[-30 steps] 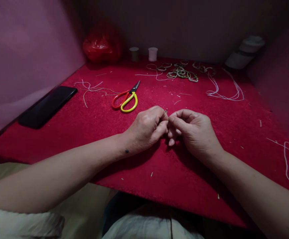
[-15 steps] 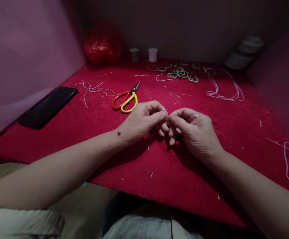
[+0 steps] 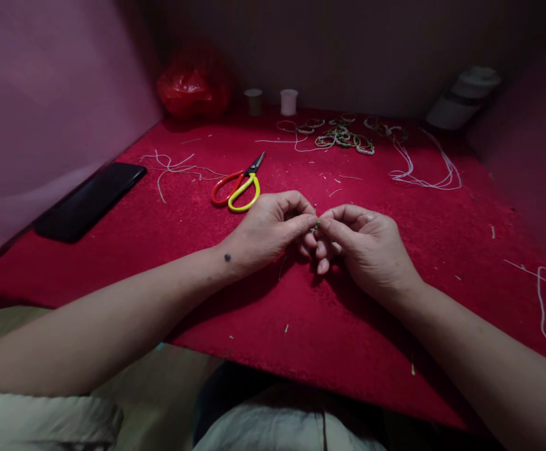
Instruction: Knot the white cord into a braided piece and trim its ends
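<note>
Between my fingertips is a small green and white braided cord [image 3: 315, 227], mostly hidden by the fingers. My left hand [image 3: 279, 225] pinches it from the left, thumb against forefinger. From the right, my right hand [image 3: 364, 241] pinches the same piece, and the two hands touch at the tips. A thin thread end hangs below my left hand. Just beyond my left hand lie scissors [image 3: 241, 188] with one red and one yellow handle, blades pointing away.
Farther back on the red cloth [image 3: 235, 288] lie several braided cord loops [image 3: 341, 136] and white threads [image 3: 425, 178]. Two thread spools [image 3: 288, 103], a red plastic bag [image 3: 192, 91] and a white bottle [image 3: 463, 100] stand behind. A black phone [image 3: 91, 202] lies left; thread snippets are scattered about.
My left thumb has shifted slightly right over the cord, and a little more of the braid shows below the fingertips. Both hands keep their pinch in nearly the same place.
</note>
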The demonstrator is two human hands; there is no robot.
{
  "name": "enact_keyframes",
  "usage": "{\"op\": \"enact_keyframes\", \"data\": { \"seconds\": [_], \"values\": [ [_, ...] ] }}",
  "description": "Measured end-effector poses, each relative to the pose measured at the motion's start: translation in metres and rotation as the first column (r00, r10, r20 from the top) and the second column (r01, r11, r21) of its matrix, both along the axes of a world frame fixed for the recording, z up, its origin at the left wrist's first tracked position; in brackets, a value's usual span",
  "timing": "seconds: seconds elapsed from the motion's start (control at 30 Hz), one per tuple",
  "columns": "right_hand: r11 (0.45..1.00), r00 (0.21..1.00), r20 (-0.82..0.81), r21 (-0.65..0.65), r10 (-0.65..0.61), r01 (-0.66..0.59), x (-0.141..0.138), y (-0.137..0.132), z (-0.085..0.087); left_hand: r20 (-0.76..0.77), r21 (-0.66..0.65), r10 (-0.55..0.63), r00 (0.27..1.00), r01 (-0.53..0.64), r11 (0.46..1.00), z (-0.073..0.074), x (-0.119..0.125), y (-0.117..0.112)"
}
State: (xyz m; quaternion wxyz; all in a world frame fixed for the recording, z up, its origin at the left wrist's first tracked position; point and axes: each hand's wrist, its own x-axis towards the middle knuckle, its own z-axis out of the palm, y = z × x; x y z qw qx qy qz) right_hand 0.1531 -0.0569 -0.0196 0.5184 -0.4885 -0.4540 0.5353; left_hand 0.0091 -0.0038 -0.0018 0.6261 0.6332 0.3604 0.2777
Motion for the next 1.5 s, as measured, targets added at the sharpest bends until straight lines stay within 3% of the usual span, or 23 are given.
{"op": "enact_keyframes", "data": {
  "seconds": [0.43,0.87,1.13,1.5],
  "values": [
    [0.999,0.998,0.058,-0.036,-0.014,0.016,0.0008,0.0006,0.0009,-0.029,0.034,0.018,0.999,-0.017,0.999,0.0002,0.0004,-0.0011],
    [0.996,0.992,0.095,0.010,-0.085,0.085,0.0011,0.0009,-0.0001,-0.057,-0.078,-0.014,0.998,0.009,0.997,0.0059,-0.0014,0.0015],
    [0.983,0.951,0.249,0.046,-0.182,0.176,-0.0022,0.0001,0.0049,-0.024,-0.232,-0.143,0.989,0.133,0.963,0.0019,-0.0025,0.0030],
    [0.983,0.949,0.257,0.038,-0.181,0.178,-0.0019,0.0001,0.0038,-0.029,-0.204,-0.028,0.999,0.022,0.979,0.0005,-0.0010,0.0010]
  ]
}}
